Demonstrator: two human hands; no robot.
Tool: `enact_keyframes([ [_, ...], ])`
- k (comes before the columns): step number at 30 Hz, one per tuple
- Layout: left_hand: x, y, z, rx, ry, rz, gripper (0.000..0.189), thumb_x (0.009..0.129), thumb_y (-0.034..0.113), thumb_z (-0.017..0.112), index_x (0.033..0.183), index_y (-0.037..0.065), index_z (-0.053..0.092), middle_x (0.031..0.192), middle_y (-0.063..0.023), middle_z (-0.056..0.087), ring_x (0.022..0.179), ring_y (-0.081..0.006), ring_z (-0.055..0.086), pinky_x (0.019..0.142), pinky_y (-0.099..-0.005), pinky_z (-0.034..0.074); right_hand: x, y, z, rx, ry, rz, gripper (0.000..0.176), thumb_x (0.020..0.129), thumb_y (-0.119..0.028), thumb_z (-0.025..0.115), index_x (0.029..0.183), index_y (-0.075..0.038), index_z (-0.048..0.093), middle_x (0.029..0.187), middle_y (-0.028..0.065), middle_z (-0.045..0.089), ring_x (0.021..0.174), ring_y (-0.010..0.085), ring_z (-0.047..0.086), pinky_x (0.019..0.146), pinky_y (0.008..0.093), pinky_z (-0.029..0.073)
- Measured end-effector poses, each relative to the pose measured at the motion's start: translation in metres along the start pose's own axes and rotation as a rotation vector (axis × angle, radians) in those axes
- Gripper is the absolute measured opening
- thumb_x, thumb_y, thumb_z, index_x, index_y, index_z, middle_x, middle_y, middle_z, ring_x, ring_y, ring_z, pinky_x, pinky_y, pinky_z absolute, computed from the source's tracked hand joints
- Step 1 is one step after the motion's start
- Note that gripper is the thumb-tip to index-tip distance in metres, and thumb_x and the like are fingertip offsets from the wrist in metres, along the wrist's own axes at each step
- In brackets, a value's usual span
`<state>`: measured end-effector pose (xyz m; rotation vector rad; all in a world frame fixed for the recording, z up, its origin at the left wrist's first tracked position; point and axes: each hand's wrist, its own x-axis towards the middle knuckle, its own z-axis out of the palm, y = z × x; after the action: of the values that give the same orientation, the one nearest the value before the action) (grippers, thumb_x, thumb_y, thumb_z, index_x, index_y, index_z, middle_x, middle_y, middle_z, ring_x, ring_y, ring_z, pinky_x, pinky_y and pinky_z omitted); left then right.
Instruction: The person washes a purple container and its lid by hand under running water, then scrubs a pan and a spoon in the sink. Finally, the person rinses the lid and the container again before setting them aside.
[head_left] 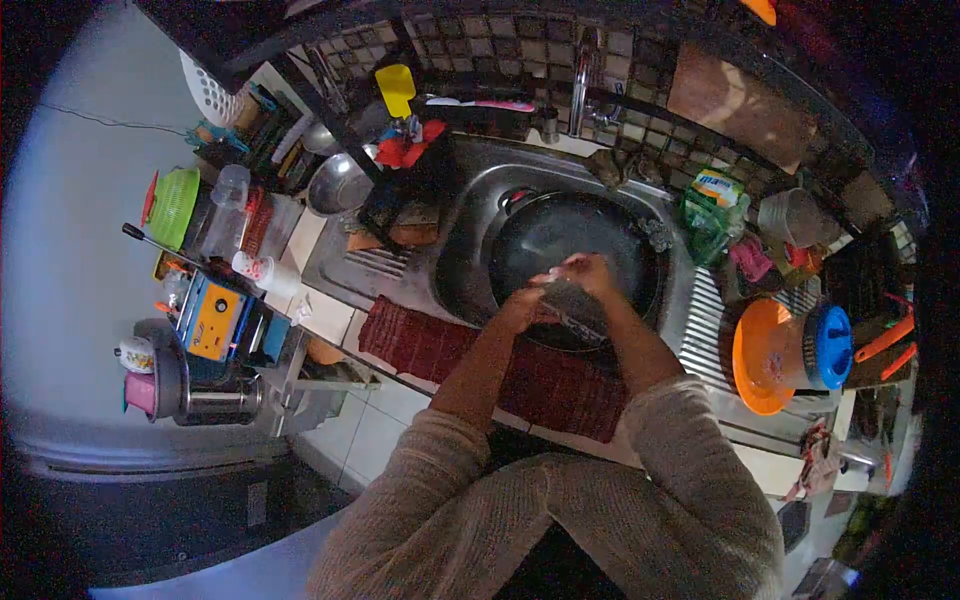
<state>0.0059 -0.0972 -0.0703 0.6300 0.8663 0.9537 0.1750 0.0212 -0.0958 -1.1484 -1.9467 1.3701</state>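
A large round dark pan point(620, 225) sits in the steel sink basin point(462, 215). Both my hands meet above its near half, fingers curled towards each other. My left hand point(522, 308) is closed, its fingertips close to those of my right hand point(588, 272), which is also closed. A small pale spot shows between the fingertips, too small to name. Just below the hands, a shiny clear-looking patch lies at the pan's near side; its kind cannot be made out. On the pan's right rim rests a greyish crumpled scrubber point(655, 235).
A dark red cloth point(420, 345) covers the counter edge before the sink. Behind stands the tap point(583, 85). At right are a green pouch point(715, 215), an orange plate point(757, 370) and a blue-lidded tub point(828, 345). At left, a steel bowl point(338, 187) stands by the rack.
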Motion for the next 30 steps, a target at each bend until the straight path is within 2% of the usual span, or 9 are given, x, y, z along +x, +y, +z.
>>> enact_keyframes([
  [4,0.007,-0.011,-0.009,-0.043,0.039,0.040,0.041,0.084,0.034,0.052,0.119,0.015,0.040,0.111,-0.0082,0.051,0.080,-0.0245,0.061,0.073,-0.0423,0.052,-0.005,0.013,0.000,-0.192,0.023,-0.351,0.019,0.070,-0.008,0.069,0.089,-0.005,0.065,0.080,0.0045,0.064,0.072,0.0142,0.058,0.067,0.0270,0.046],
  [6,-0.007,0.015,0.017,0.032,0.049,0.022,0.040,0.084,0.035,0.052,0.117,0.015,0.041,0.109,-0.0082,0.052,0.080,-0.0244,0.061,0.073,-0.0424,0.052,0.013,0.070,0.016,0.051,0.131,-0.181,0.020,0.069,-0.008,0.069,0.088,-0.006,0.066,0.076,0.0033,0.063,0.068,0.0114,0.056,0.063,0.0259,0.045],
  [9,-0.012,0.016,0.019,0.042,0.082,0.019,0.038,0.084,0.034,0.053,0.113,0.013,0.043,0.104,-0.0076,0.055,0.080,-0.0239,0.061,0.071,-0.0417,0.053,0.034,0.112,0.029,-0.032,0.198,0.032,0.017,0.067,-0.012,0.071,0.082,-0.005,0.065,0.073,0.0045,0.062,0.066,0.0115,0.055,0.061,0.0263,0.044],
  [12,-0.017,0.026,0.029,-0.004,0.108,0.031,0.036,0.083,0.033,0.054,0.111,0.012,0.045,0.100,-0.0073,0.056,0.080,-0.0234,0.061,0.071,-0.0407,0.053,-0.014,-0.015,0.003,-0.113,0.160,0.015,0.018,0.066,-0.016,0.073,0.077,-0.006,0.063,0.071,0.0062,0.061,0.066,0.0116,0.055,0.061,0.0270,0.044],
  [19,-0.008,0.021,0.020,0.084,0.114,-0.076,0.038,0.082,0.032,0.054,0.114,0.015,0.041,0.106,-0.0066,0.054,0.084,-0.0250,0.061,0.072,-0.0432,0.052,-0.020,-0.025,0.003,-0.175,0.220,-0.046,0.015,0.069,-0.017,0.069,0.074,-0.006,0.060,0.066,0.0044,0.059,0.062,0.0114,0.054,0.059,0.0278,0.043],
  [21,-0.010,0.015,0.016,0.027,0.097,-0.031,0.039,0.083,0.033,0.053,0.115,0.015,0.042,0.108,-0.0062,0.052,0.085,-0.0250,0.060,0.073,-0.0427,0.052,-0.010,-0.002,0.006,-0.103,0.219,-0.060,0.034,0.066,-0.037,0.072,0.076,-0.007,0.060,0.074,0.0135,0.063,0.072,0.0290,0.062,0.064,0.0385,0.047],
  [25,-0.001,0.002,0.003,-0.017,0.026,0.057,0.041,0.084,0.035,0.051,0.119,0.016,0.040,0.117,-0.0058,0.047,0.088,-0.0249,0.059,0.075,-0.0419,0.051,-0.016,-0.009,0.006,-0.140,0.205,0.007,0.040,0.065,-0.043,0.071,0.081,-0.008,0.060,0.076,0.0144,0.062,0.073,0.0308,0.062,0.065,0.0396,0.047],
  [28,-0.005,0.008,0.008,0.068,0.054,0.016,0.043,0.085,0.034,0.049,0.122,0.016,0.039,0.117,-0.0067,0.047,0.090,-0.0244,0.059,0.075,-0.0418,0.051,-0.035,-0.054,0.002,-0.481,0.227,0.020,0.047,0.064,-0.046,0.069,0.083,-0.005,0.056,0.079,0.0127,0.062,0.073,0.0275,0.060,0.065,0.0385,0.044],
  [30,0.002,0.004,0.002,0.059,0.074,-0.019,0.044,0.085,0.035,0.050,0.123,0.017,0.038,0.116,-0.0071,0.048,0.089,-0.0241,0.059,0.075,-0.0412,0.051,-0.043,-0.084,-0.001,-0.511,0.214,0.279,0.054,0.061,-0.051,0.070,0.084,-0.005,0.054,0.079,0.0151,0.061,0.075,0.0296,0.060,0.066,0.0398,0.045],
])
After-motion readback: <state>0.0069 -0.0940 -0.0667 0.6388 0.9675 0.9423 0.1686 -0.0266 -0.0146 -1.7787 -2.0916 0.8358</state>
